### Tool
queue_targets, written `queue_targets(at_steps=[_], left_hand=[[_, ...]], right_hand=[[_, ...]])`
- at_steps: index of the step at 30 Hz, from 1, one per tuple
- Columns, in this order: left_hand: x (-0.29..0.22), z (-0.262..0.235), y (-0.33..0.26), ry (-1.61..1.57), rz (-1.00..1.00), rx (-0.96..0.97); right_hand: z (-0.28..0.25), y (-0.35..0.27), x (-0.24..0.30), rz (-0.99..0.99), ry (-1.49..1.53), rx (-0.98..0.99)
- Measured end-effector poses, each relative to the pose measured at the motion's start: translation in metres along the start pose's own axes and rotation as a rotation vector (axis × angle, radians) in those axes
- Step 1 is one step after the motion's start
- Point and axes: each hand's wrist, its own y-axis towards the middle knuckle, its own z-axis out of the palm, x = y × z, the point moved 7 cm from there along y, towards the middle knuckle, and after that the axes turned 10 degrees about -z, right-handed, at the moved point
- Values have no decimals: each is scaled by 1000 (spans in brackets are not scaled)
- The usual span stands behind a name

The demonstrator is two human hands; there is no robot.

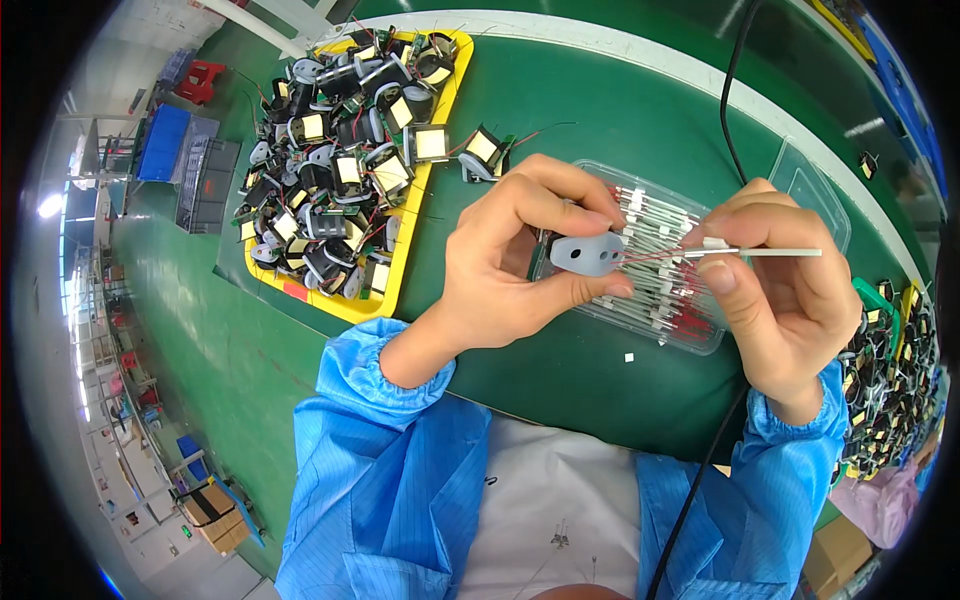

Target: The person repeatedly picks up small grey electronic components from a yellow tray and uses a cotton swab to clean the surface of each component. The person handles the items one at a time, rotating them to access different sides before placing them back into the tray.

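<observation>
My left hand (500,245) is closed around a small dark assembly. Its grey oval end cap (588,257) with holes faces up between thumb and fingers, and the rest is mostly hidden by the hand. Thin reddish wires (655,257) run from the cap toward my right hand (785,285). There, thumb and fingers pinch a thin wire lead with a white sleeve (795,252), its pale end sticking out to the right. Beneath both hands lies a clear plastic box (705,347) full of similar leads (655,215) with white and red parts.
A yellow tray (434,170) at the left is heaped with black assemblies (345,170) with grey caps. One loose assembly (484,152) lies beside it on the green table (560,375). A black cable (728,95) crosses at right; more assemblies (880,390) are piled beyond my right arm.
</observation>
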Motion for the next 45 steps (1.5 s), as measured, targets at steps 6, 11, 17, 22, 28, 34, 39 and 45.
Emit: queue_targets(at_steps=[6,11,17,22,28,34,39,45], left_hand=[[0,-1,-2,-8,-41,-12],[2,1,-3,-119,-76,-31],[3,2,-3,-156,-66,-25],[2,2,-4,-176,-65,-28],[2,2,-3,-147,-51,-25],[2,1,-4,-146,-82,-56],[2,2,-4,-16,-64,-4],[2,2,-4,-8,-68,-3]], right_hand=[[-1,1,6,-25,-15,21],[2,1,2,-65,-30,20],[2,1,6,-118,-103,48],[1,2,8,-183,-139,71],[-1,3,13,-272,-160,83],[3,3,13,-274,-122,94],[2,3,6,-185,-109,70],[2,3,5,-185,-93,63]])
